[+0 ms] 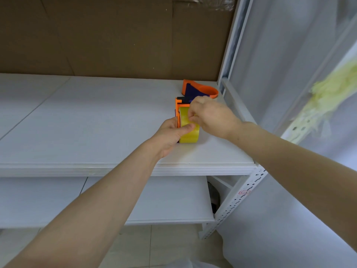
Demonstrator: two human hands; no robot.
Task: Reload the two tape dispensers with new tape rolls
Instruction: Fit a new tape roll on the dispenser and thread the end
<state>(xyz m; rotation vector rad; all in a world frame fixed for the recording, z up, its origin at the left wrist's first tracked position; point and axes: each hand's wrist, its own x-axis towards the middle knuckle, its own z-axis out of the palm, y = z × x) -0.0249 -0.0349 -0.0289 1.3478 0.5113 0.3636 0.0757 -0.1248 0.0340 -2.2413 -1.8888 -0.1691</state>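
An orange and dark blue tape dispenser (178, 105) stands on the white shelf (96, 120) with a yellow tape roll (190, 136) mounted in it. My left hand (172, 134) grips the dispenser and roll from the left, thumb lying across the roll. My right hand (210, 117) comes from the right and pinches the tape at the top of the roll with its fingertips. A second orange and dark blue dispenser (199, 89) sits just behind, near the shelf's back right corner, partly hidden by my right hand.
Brown cardboard (116, 35) lines the back of the shelf. A white perforated metal upright (237, 200) stands at the right front corner, with a lower shelf (164, 200) beneath. Translucent plastic sheeting (289, 74) with yellowish tape scraps (328, 93) hangs to the right.
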